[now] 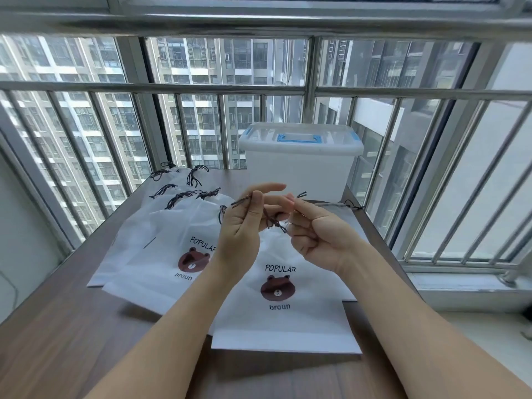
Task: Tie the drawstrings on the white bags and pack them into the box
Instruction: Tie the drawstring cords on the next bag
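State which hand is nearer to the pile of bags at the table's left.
Left. The left hand overlaps the pile's right edge; the right hand is farther right, over the front bag.

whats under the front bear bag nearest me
The front bag lies on the wooden table, overlapping a second bear bag. Anything else beneath it is hidden.

A dark brown wood-grain table stands against the barred window. On it, to the left, lies an overlapping pile of flat white drawstring bags with black cords. Nearer lies one white bear-print bag. At the far edge sits a translucent white plastic box with its blue-handled lid on.
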A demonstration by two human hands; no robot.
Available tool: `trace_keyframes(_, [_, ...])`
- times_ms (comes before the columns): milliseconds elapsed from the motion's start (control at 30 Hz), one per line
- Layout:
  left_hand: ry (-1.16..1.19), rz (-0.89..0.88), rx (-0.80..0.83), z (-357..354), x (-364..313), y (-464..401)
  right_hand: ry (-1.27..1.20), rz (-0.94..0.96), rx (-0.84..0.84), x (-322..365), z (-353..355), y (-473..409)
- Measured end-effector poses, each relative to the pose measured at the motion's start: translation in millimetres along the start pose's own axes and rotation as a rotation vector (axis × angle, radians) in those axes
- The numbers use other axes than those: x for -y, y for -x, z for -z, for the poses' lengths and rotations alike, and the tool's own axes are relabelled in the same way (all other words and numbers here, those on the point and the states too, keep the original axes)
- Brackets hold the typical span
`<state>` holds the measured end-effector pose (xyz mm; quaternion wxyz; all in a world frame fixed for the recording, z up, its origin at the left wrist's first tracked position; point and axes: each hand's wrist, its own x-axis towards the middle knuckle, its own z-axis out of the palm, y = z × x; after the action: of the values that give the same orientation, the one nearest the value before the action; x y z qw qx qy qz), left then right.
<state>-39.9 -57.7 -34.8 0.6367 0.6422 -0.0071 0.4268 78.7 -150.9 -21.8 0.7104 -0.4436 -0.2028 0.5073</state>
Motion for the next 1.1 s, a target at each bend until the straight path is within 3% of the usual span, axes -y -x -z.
trace_keyframes(100, [0.098,0.128,-0.217,2,-4,-6,-0.203,0.114,-0.115,4,9,-7])
trace_keyframes(233, [0.64,0.376,-0.625,42,-6,-22,-0.536,0.209,-0.35,18,38,-15])
trace_keyframes(333, [0.517,0.547,-0.837,67,-7,-25,-0.656,0.234,-0.393,28,59,-17])
trace_keyframes(400, [0.318,0.622,-0.856,72,-5,-26,-0.45,0.201,-0.429,28,62,-17])
trace_keyframes(467, [-0.01,0.603,-0.781,68,-3,-27,-0.052,0.217,-0.493,25,59,-17])
trace_keyframes(533, [-0.511,0.448,-0.601,61,0,-24,0.502,0.295,-0.505,22,51,-13])
trace_keyframes(633, [-0.974,0.196,-0.2,49,2,-13,1.293,0.323,-0.326,12,38,-7])
trace_keyframes(700, [-1.216,0.129,-0.025,47,2,-11,1.612,0.211,-0.227,7,33,-5])
trace_keyframes(800, [-1.446,0.167,0.192,55,7,-12,1.619,0.117,-0.148,5,31,-4])
trace_keyframes(867, [-1.413,0.161,0.251,57,12,-13,1.638,0.148,-0.118,5,33,-6])
trace_keyframes(967, [-1.051,0.168,0.252,53,15,-12,1.373,0.184,-0.015,8,25,0])
trace_keyframes(1100, [-0.412,0.258,0.193,33,-5,-13,0.958,0.185,-0.044,12,21,3])
